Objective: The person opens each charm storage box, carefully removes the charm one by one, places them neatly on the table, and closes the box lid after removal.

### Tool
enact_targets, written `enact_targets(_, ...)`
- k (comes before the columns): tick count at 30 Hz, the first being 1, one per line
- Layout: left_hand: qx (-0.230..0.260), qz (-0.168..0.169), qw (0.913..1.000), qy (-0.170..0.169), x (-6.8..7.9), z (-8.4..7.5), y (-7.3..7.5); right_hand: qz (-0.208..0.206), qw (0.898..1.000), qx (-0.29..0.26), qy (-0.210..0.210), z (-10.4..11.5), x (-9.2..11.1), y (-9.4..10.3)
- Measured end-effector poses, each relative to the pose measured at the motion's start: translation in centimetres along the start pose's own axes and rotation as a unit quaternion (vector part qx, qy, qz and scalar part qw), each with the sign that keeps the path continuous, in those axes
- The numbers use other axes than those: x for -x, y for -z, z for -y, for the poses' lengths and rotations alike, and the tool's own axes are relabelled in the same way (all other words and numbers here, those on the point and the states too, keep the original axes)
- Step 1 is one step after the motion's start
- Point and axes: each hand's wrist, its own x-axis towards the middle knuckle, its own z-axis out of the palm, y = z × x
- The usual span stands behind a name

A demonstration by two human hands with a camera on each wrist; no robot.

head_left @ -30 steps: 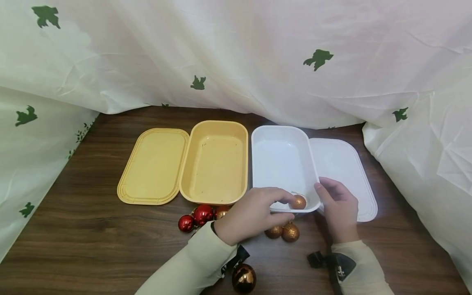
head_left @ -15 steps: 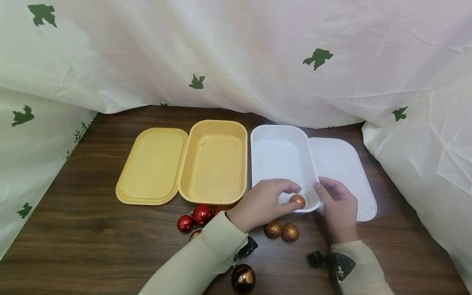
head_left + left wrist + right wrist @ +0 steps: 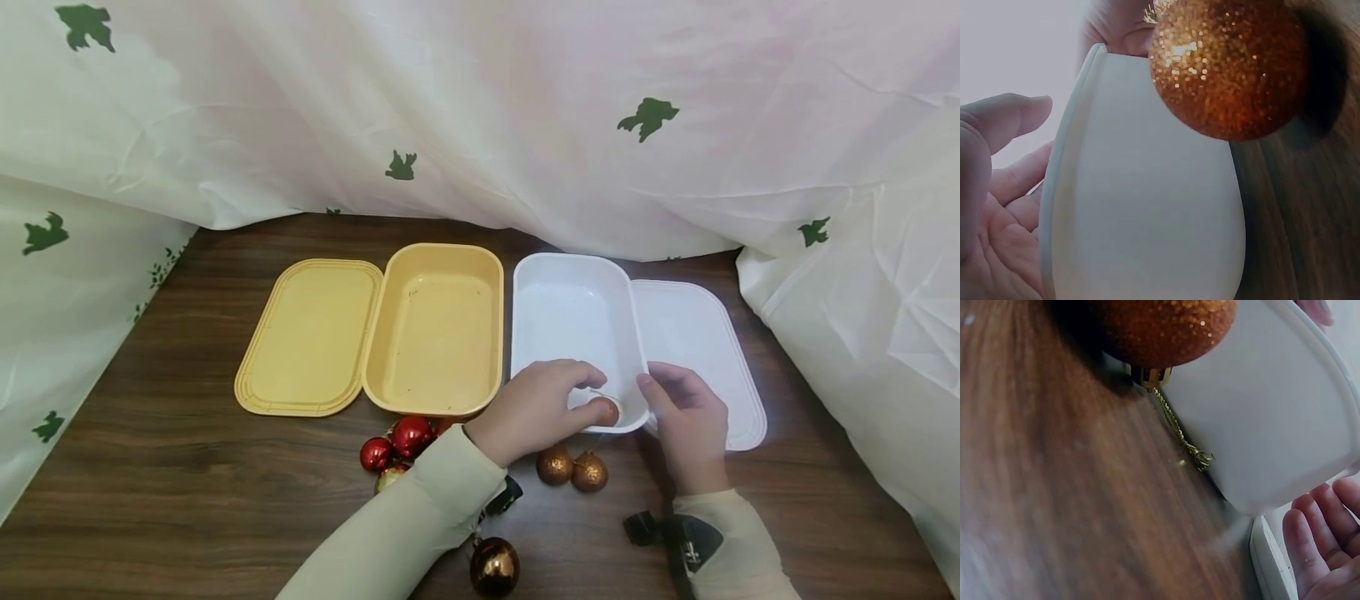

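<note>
My left hand (image 3: 540, 408) reaches over the near rim of the white plastic box (image 3: 577, 325). Its thumb and fingers are apart. An orange bauble (image 3: 606, 411) lies in the box's near right corner, partly hidden by the thumb. In the left wrist view the left hand (image 3: 1004, 187) shows nothing between thumb and fingers. My right hand (image 3: 690, 417) holds the box's right rim near that corner, thumb on the rim and fingers outside. Outside the near wall lie two glittery orange baubles (image 3: 590, 472), one large in the left wrist view (image 3: 1229, 62).
A yellow box (image 3: 438, 333) and yellow lid (image 3: 311, 337) stand left. A white lid (image 3: 705, 358) lies partly beneath the right hand. Red baubles (image 3: 411, 437) and others sit near the left forearm, and a shiny brown bauble (image 3: 495, 567) in front. A curtain hangs behind.
My left hand has moved slightly forward and right, and its thumb has come over the orange bauble, which stays in the box corner. My right hand keeps its place on the rim.
</note>
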Motion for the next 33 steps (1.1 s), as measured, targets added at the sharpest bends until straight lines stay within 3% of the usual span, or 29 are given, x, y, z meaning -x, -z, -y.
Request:
enact_targets(13,-0.058,0.046,0.9973,0.001,-1.6,-0.5,-0.3,-0.001,1.000,-0.001,-0.006,0.1,0.0,0.0)
enact_targets(33,-0.034,0.078,0.9963,0.005,-3.1,-0.3,-1.2,-0.002,1.000,-0.004,0.000,0.1,0.0,-0.1)
